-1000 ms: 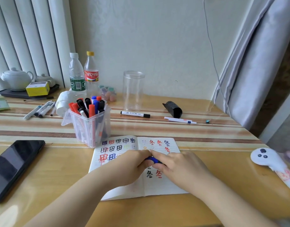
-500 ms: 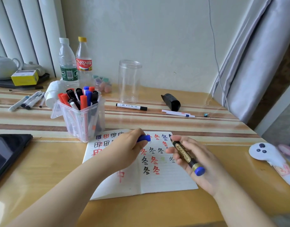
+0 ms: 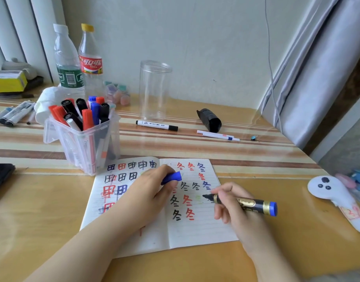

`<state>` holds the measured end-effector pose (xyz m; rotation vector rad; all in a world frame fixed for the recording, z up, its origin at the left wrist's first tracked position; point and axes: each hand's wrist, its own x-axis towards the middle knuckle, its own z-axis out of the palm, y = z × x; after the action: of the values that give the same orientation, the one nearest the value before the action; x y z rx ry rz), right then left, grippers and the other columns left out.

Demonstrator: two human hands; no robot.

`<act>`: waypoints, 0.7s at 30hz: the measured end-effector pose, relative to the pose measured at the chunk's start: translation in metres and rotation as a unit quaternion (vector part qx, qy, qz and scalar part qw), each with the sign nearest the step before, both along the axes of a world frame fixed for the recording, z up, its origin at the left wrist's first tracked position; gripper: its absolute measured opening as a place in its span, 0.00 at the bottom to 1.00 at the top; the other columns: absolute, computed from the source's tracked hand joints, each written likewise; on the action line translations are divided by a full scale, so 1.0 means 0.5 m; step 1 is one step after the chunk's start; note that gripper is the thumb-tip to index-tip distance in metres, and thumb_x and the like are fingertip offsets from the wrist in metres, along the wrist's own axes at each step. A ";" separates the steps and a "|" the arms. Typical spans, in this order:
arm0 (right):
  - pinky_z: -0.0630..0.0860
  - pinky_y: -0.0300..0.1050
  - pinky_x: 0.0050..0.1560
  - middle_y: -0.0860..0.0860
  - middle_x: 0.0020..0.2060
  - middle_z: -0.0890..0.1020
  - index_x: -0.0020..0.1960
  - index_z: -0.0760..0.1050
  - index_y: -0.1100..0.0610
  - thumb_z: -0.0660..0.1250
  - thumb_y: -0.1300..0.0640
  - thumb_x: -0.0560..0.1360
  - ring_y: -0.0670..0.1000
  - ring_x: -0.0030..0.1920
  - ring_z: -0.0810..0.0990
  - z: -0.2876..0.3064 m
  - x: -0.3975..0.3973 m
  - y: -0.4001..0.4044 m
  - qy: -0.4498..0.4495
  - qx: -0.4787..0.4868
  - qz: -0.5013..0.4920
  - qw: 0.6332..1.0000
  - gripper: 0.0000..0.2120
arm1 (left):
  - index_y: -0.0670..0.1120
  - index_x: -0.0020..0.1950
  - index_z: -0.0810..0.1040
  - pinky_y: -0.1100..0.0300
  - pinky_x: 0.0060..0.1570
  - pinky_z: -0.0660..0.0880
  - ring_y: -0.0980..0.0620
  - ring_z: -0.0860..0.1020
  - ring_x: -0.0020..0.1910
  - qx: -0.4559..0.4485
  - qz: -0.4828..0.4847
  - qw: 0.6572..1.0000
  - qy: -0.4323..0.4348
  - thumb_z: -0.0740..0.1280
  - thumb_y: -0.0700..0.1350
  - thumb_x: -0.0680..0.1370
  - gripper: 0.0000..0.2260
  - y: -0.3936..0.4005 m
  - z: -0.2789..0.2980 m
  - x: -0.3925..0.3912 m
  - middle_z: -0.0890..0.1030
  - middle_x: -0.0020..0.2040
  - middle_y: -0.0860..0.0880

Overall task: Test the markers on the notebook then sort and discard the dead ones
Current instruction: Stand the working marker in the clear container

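The marker, black-barrelled with gold bands and a blue end, lies in the grasp of the right hand, its bare dark tip lowered to the right-hand page of the notebook, at or just above the paper; contact cannot be made out. The left hand is closed round the blue cap and rests on the fold of the pages. A second ago both hands were pressed together over the pen; half a second ago they had parted, the cap in the left and the pen held loosely above the page, tip away from the paper. Now the pen is turned into a writing hold with the tip down, so the uncapping is done and the test stroke appears about to begin, in the blank spot beside the rows of black, red and blue characters.

Just behind the notebook's left page stands the clear tub full of capped markers, most likely those awaiting trial. Further back on the table stand an empty clear jar, a single black-capped marker, a pair of thin pens and a black bag roll. More pens lie far left.
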<state>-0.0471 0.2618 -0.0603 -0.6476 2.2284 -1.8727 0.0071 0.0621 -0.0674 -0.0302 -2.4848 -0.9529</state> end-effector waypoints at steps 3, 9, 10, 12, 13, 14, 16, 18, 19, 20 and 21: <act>0.66 0.35 0.28 0.50 0.21 0.72 0.33 0.71 0.53 0.68 0.54 0.74 0.46 0.24 0.68 0.000 0.002 0.000 0.029 0.055 -0.040 0.997 0.12 | 0.50 0.54 0.71 0.74 0.43 0.64 0.62 0.69 0.44 0.002 -0.001 1.000 -0.010 0.59 0.49 0.79 0.07 -0.005 -0.004 -0.003 0.75 0.44 0.54; 0.60 0.36 0.25 0.45 0.21 0.68 0.33 0.68 0.58 0.69 0.62 0.72 0.44 0.24 0.64 -0.005 0.004 -0.005 0.053 0.108 -0.060 0.991 0.13 | 0.49 0.55 0.72 0.63 0.46 0.64 0.53 0.69 0.47 -0.011 -0.009 1.000 -0.028 0.58 0.49 0.79 0.08 -0.003 -0.012 -0.004 0.77 0.45 0.48; 0.60 0.35 0.25 0.45 0.22 0.68 0.33 0.68 0.59 0.70 0.61 0.71 0.43 0.24 0.64 -0.006 0.003 -0.006 0.065 0.114 -0.061 0.989 0.13 | 0.49 0.55 0.72 0.63 0.45 0.64 0.53 0.69 0.47 -0.011 -0.009 1.000 -0.028 0.58 0.49 0.79 0.08 -0.003 -0.013 -0.005 0.77 0.45 0.48; 0.60 0.35 0.26 0.45 0.22 0.68 0.32 0.68 0.59 0.70 0.61 0.71 0.43 0.25 0.64 -0.006 0.004 -0.008 0.078 0.122 -0.060 0.988 0.13 | 0.49 0.55 0.71 0.63 0.44 0.64 0.53 0.69 0.47 -0.011 -0.009 1.000 -0.027 0.58 0.49 0.79 0.08 -0.005 -0.015 -0.007 0.76 0.44 0.49; 0.60 0.34 0.26 0.44 0.22 0.68 0.32 0.68 0.58 0.70 0.61 0.71 0.43 0.25 0.64 -0.006 0.004 -0.009 0.083 0.124 -0.060 0.987 0.14 | 0.49 0.54 0.72 0.64 0.43 0.64 0.52 0.69 0.47 -0.011 -0.009 1.000 -0.026 0.58 0.49 0.79 0.08 -0.006 -0.016 -0.008 0.76 0.44 0.49; 0.60 0.34 0.26 0.44 0.22 0.68 0.32 0.68 0.58 0.70 0.61 0.72 0.43 0.25 0.64 -0.007 0.003 -0.009 0.087 0.127 -0.060 0.986 0.14 | 0.49 0.54 0.72 0.66 0.43 0.64 0.52 0.69 0.47 -0.011 -0.010 1.000 -0.026 0.58 0.50 0.79 0.08 -0.006 -0.018 -0.008 0.76 0.44 0.49; 0.59 0.34 0.25 0.43 0.21 0.67 0.32 0.68 0.58 0.70 0.61 0.72 0.43 0.25 0.64 -0.008 0.002 -0.010 0.087 0.134 -0.059 0.985 0.14 | 0.49 0.54 0.72 0.70 0.45 0.65 0.53 0.69 0.46 -0.007 -0.011 1.000 -0.025 0.58 0.50 0.79 0.07 -0.007 -0.019 -0.010 0.76 0.43 0.49; 0.59 0.34 0.25 0.43 0.21 0.67 0.31 0.67 0.57 0.70 0.61 0.72 0.43 0.24 0.63 -0.010 0.002 -0.010 0.083 0.140 -0.055 0.985 0.15 | 0.50 0.54 0.72 0.72 0.45 0.64 0.53 0.69 0.46 -0.004 -0.011 1.000 -0.023 0.58 0.50 0.79 0.07 -0.007 -0.020 -0.010 0.76 0.43 0.49; 0.58 0.35 0.25 0.43 0.21 0.67 0.31 0.67 0.56 0.70 0.60 0.71 0.43 0.24 0.63 -0.009 0.002 -0.009 0.078 0.142 -0.049 0.985 0.15 | 0.50 0.54 0.72 0.71 0.45 0.64 0.53 0.69 0.46 -0.003 -0.010 1.000 -0.023 0.58 0.50 0.79 0.07 -0.007 -0.021 -0.010 0.76 0.43 0.49; 0.58 0.34 0.25 0.44 0.21 0.66 0.30 0.67 0.56 0.70 0.60 0.71 0.43 0.24 0.63 -0.009 0.002 -0.009 0.075 0.144 -0.044 0.986 0.15 | 0.50 0.54 0.72 0.71 0.44 0.64 0.54 0.69 0.46 -0.003 -0.010 1.000 -0.023 0.58 0.50 0.79 0.07 -0.008 -0.021 -0.010 0.76 0.43 0.49; 0.59 0.34 0.25 0.44 0.21 0.66 0.30 0.66 0.55 0.70 0.60 0.71 0.43 0.24 0.63 -0.008 0.003 -0.008 0.075 0.144 -0.043 0.986 0.16 | 0.50 0.53 0.72 0.71 0.43 0.64 0.54 0.68 0.46 -0.004 -0.009 1.000 -0.023 0.58 0.50 0.79 0.07 -0.008 -0.022 -0.010 0.76 0.42 0.50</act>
<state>-0.0457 0.2578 -0.0641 -0.6692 2.5929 -1.5356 0.0020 0.0582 -0.0782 -0.0348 -2.5346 -0.9623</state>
